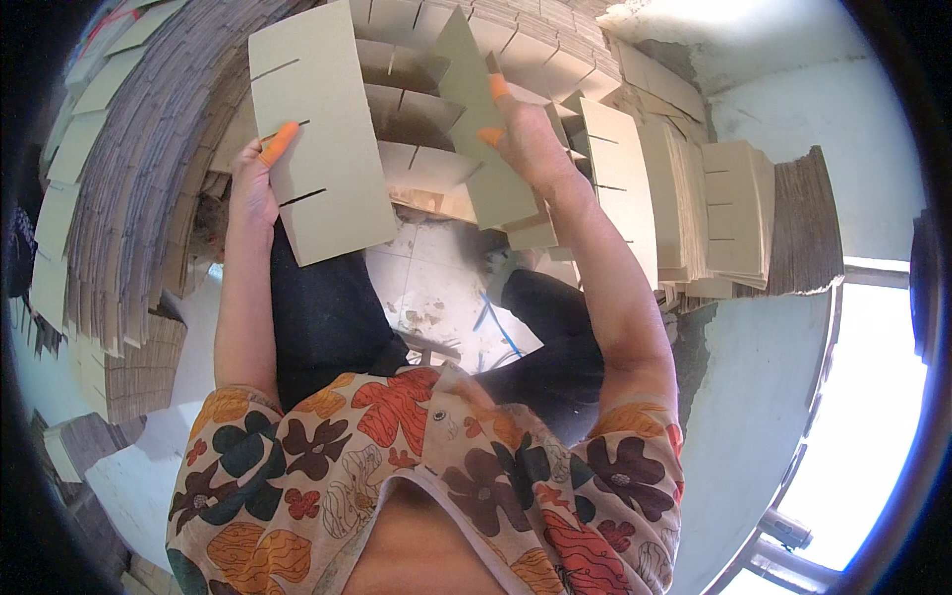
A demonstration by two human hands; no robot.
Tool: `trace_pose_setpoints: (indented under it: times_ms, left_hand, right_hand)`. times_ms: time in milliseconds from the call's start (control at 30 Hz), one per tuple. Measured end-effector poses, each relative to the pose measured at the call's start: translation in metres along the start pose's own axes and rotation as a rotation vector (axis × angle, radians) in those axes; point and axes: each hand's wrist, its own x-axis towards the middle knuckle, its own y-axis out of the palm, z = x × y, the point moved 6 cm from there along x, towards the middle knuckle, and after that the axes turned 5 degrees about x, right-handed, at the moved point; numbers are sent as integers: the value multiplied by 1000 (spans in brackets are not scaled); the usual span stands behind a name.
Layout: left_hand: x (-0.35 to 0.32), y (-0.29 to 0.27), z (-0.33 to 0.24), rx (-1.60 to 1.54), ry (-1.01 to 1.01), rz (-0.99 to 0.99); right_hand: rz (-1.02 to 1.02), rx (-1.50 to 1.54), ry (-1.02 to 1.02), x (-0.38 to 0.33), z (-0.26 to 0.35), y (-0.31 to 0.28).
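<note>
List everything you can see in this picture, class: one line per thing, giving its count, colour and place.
slotted card sheet: one, tan, held in the left hand
second card sheet: one, tan, held in the right hand
card grid: one, tan, behind the two sheets
card stacks: several, tan, right of the grid
stacked card wall: one, brown-grey, far left
floor: pale, stained, between the knees
window: one, bright, lower right
finger covers: orange, on both hands
left hand: grips sheet edge
right hand: grips sheet
</note>
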Motion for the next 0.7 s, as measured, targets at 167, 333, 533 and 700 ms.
trace_pose_setpoints:
  times_ms: [167,333,533,700]
  left_hand:
    - [-1,3,-3,14,1,-9]
    - [-3,13,-7,37,-18,-33]
    - [-8,21,-9,16,-25,-19]
    - [-11,21,-12,-52,-3,-38]
  right_hand:
    - [-48,92,-53,1,-3,-6]
    - [-103,202,-166,6,-14,4]
    - [59,-158,-50,10,-11,30]
    - [91,-296,-63,5,0,32]
